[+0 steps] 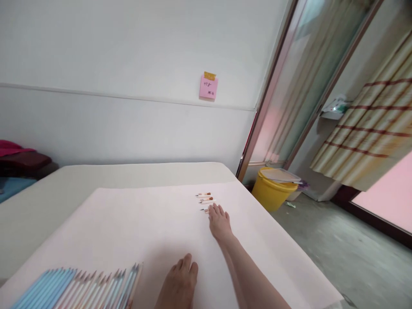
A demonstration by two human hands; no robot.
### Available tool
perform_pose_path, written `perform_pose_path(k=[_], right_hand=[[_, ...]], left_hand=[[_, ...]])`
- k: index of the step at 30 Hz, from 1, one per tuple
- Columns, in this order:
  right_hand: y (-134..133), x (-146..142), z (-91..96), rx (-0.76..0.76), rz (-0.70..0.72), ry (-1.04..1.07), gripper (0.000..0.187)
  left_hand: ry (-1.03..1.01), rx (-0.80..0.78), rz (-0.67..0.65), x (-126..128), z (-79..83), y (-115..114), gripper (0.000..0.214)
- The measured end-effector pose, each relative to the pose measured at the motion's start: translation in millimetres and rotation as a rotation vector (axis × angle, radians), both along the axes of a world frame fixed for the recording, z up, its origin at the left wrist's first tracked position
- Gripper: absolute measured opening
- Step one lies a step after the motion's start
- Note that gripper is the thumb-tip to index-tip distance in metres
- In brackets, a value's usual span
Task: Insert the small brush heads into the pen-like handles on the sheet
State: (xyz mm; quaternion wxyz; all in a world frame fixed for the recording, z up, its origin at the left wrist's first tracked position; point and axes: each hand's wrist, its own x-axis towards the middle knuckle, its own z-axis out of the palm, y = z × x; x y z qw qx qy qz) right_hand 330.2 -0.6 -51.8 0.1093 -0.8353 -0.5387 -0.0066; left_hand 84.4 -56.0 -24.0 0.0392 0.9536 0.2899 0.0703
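Observation:
My right hand (219, 222) reaches forward over the pale pink sheet (135, 223) on the table. Its fingers lie flat and apart, with the fingertips on the nearest of several small pens (206, 200) laid in a short row. My left hand (179, 284) rests flat on the sheet near the bottom edge, fingers together and stretched out, holding nothing. Just left of it lies a long row of several pastel pens (80, 286), side by side, blue ones at the left and pink and white ones toward the right.
The table (48, 189) stands against a white wall with a pink sticky note (208, 87). A yellow bucket (272, 189) sits on the floor past the table's right edge, by a glass door. Folded cloth (19, 161) lies at far left.

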Motion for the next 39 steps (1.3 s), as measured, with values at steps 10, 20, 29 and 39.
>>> perform_pose_path(k=[10,20,29,39], right_hand=[[16.1,22.9,20.0,-0.044,0.240,-0.033,0.033],[-8.9,-15.8,23.9,-0.079,0.241,-0.060,0.026],[-43.4,-72.0,26.1,-0.119,0.193,-0.091,0.024],[-71.2,-99.4,35.6,-0.168,0.242,-0.069,0.024]], left_hand=[[0.030,-0.133,0.065,0.2,13.5,7.0,0.041],[0.117,-0.290,0.132,-9.9,34.4,7.3,0.040],[0.114,-0.347,0.156,-34.3,38.9,6.3,0.030],[0.133,-0.344,0.135,-34.8,47.7,5.5,0.030]])
